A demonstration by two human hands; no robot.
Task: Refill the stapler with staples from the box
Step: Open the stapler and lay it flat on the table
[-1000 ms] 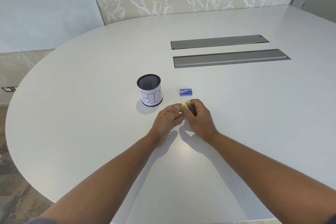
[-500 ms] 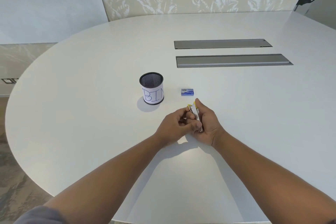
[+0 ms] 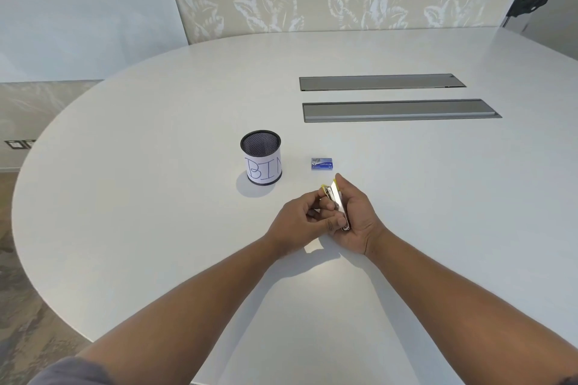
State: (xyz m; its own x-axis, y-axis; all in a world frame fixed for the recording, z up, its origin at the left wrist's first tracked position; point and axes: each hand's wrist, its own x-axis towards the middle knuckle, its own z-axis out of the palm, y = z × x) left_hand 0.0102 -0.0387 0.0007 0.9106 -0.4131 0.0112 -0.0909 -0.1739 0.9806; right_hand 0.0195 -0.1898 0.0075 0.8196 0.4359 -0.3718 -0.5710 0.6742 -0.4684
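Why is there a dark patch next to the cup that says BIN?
In the head view that patch is the mesh cup's shadow, falling left on the white table; darker shadows lie under both arms, so the light comes from the right.

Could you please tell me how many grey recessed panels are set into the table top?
2. The far panel lies toward the wall; the near panel runs parallel just in front of it, beyond the staple box. None appears hidden.
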